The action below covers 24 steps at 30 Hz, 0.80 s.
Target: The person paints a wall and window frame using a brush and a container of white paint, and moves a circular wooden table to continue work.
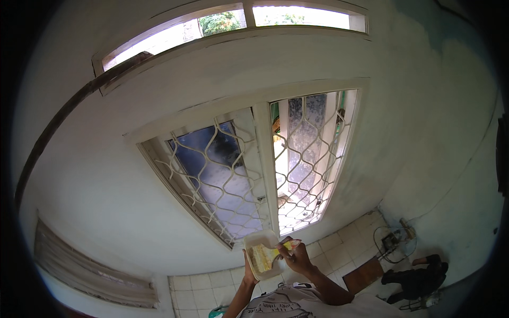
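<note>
Low in the head view, my left hand [249, 273] grips the near left side of a shallow white container [268, 237] with rounded corners. Pale and yellow material [261, 258] lies inside it; I cannot tell what it is. My right hand [298, 259] is closed around a small yellow object [289, 245] with a pinkish-white end, at the container's right side. The fingers hide part of that object, and its kind is unclear. The container is held up in front of my printed pale shirt [278, 303].
A window [258, 159] with curved metal grilles fills the wall ahead. Pale tiles [331, 243] run below it. On the right are a brown board [363, 275], cables with a dark device [391, 241], and a black cloth-like heap [419, 281]. A dark pole [58, 116] leans at left.
</note>
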### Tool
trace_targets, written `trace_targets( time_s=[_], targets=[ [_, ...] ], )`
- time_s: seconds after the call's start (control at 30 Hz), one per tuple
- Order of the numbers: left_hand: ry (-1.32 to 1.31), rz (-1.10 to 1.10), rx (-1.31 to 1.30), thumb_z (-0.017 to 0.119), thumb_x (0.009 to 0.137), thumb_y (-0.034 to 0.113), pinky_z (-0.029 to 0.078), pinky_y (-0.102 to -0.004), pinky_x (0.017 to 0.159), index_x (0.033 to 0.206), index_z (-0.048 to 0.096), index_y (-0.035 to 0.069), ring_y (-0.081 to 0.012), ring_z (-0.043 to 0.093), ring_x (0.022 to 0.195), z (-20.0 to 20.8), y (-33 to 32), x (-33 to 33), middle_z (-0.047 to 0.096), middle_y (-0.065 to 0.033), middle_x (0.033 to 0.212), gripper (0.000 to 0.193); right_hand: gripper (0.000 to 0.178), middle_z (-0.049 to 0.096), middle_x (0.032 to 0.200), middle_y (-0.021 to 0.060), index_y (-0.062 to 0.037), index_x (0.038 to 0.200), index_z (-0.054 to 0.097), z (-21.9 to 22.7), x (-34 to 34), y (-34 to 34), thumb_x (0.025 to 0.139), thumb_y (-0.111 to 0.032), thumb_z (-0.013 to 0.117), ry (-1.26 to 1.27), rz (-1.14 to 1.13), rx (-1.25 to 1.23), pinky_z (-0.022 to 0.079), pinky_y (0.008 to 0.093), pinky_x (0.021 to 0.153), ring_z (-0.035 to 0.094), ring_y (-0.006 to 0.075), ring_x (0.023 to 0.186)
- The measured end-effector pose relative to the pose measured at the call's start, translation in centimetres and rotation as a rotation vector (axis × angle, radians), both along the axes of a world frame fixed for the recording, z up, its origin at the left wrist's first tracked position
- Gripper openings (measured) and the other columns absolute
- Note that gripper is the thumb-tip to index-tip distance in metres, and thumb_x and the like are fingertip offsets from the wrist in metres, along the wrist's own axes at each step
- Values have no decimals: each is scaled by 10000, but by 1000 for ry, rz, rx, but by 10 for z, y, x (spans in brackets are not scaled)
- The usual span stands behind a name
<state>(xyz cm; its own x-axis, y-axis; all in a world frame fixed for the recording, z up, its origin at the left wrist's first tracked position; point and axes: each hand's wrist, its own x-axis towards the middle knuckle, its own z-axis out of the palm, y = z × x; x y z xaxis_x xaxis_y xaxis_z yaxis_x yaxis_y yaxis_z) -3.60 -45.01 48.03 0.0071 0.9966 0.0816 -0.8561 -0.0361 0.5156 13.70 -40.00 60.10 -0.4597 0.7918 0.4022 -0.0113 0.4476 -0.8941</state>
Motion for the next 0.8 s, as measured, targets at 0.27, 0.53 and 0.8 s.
trace_targets(
  time_s=[0.27, 0.53, 0.8],
  targets=[
    [151, 1, -61, 249, 942, 743, 441, -497, 1084, 1531, 273, 113, -334, 520, 1293, -4, 33, 25, 458, -162, 1467, 862, 286, 648, 697, 101, 40, 913, 640, 0, 24, 22, 977, -238, 621, -72, -96, 95, 496, 306, 564, 632, 149, 605],
    [79, -56, -31, 247, 910, 786, 420, -533, 1095, 1536, 274, 119, -359, 487, 1324, 29, 38, 35, 415, -165, 1505, 915, 272, 664, 766, 113, 36, 966, 621, 0, 47, 48, 1015, -217, 533, 209, -63, -135, 526, 317, 572, 657, 184, 645],
    [-66, 4, 44, 256, 905, 797, 442, -534, 1074, 1535, 280, 102, -354, 478, 1332, 58, 52, 33, 407, -172, 1505, 938, 303, 624, 1005, 166, 14, 1130, 565, -16, 60, 66, 1026, -257, 481, 779, 60, -590, 554, 391, 693, 695, 346, 756]
  ],
)
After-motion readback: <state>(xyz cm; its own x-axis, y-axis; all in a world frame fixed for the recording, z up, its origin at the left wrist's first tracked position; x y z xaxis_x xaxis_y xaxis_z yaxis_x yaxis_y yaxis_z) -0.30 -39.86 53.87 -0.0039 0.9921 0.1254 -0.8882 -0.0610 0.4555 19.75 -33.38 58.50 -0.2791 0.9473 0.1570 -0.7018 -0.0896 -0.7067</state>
